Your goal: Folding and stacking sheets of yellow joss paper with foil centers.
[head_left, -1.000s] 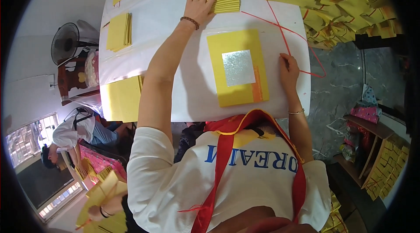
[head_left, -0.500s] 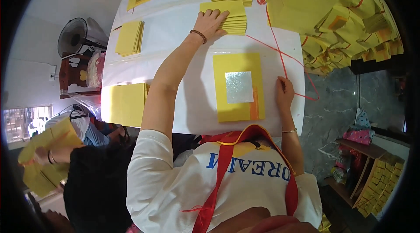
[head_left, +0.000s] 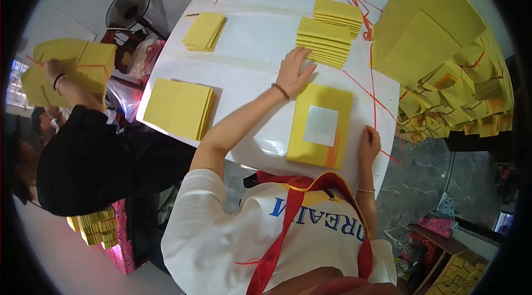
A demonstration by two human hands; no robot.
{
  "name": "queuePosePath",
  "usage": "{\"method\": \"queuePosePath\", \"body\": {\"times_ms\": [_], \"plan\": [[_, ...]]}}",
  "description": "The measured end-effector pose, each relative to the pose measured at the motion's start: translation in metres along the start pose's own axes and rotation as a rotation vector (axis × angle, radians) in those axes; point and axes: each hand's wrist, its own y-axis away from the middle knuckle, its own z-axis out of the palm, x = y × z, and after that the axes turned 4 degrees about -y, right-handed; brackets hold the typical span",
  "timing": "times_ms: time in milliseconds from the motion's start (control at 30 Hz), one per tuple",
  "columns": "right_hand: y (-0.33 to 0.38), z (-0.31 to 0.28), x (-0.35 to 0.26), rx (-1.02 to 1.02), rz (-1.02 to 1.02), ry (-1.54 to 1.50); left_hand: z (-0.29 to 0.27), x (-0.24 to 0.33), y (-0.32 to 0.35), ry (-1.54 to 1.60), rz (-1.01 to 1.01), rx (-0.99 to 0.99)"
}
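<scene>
We spread our left hand flat between the far stack and the near sheet; our right hand rests open, steadying the string beside it.

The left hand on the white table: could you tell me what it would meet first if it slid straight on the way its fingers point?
The left hand points up and right, so it would most likely meet the near stack of yellow paper sheets first; its fingertips look almost at its edge already.

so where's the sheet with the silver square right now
In the head view, the sheet with the silver square lies flat on the white table between the left hand and right hand.
</scene>
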Motion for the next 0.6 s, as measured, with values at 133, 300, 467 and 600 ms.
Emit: {"method": "queuePosePath", "body": {"times_ms": [133,300,467,600], "plan": [[0.001,-0.005,0.004,-0.051,-0.110,0.080,-0.004,0.021,0.084,0.433,-0.613,-0.024],[0.022,0.013,-0.046,-0.289,0.161,-0.233,-0.010,0.057,0.146,0.686,-1.030,-0.227],[0.031,0.027,-0.049,-0.403,0.293,-0.382,0.000,0.061,0.154,0.647,-0.937,-0.125],[0.030,0.016,-0.052,-0.367,0.348,-0.306,-0.010,0.080,0.149,0.567,-0.874,-0.128]]}}
